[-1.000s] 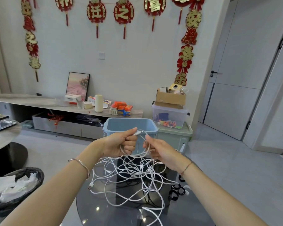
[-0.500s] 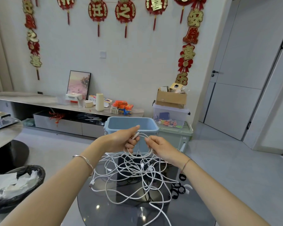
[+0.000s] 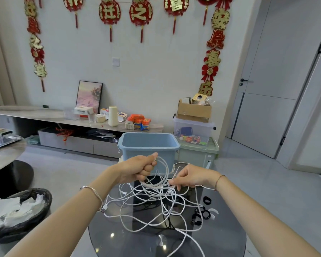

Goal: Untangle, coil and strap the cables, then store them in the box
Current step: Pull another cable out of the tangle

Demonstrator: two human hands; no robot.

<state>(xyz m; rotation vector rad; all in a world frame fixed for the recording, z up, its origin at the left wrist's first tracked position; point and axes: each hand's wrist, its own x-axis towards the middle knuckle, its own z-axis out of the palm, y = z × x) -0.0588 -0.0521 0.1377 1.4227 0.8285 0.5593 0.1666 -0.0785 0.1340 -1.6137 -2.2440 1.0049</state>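
- Head view: nearest, in front of the blue box (image 3: 148, 148), the round glass table (image 3: 119, 243) carries a tangle of white cables (image 3: 156, 204), with loose loops spilling toward the viewer.
- The black straps (image 3: 205, 213) lie on the table in front of the box and to its right, just beside the tangle's right edge.
- The left hand (image 3: 137, 167) is up against the box's front wall, curled into a fist round several strands. A loop arches from its top down to the right.
- The right hand (image 3: 191, 176) sits lower, before the box's right corner, and pinches strands between thumb and fingertips (image 3: 172, 182).
- The cables hang from both hands to the table, and the bulk of the tangle lies below and between them.
- Half a second ago the hands were nearly touching at one height. Now the right one has dropped and moved right, away from the left, and the loop between them is wider.
- The box stands open-topped at the table's far edge.
- Behind the box to its right are stacked storage bins (image 3: 195, 145).
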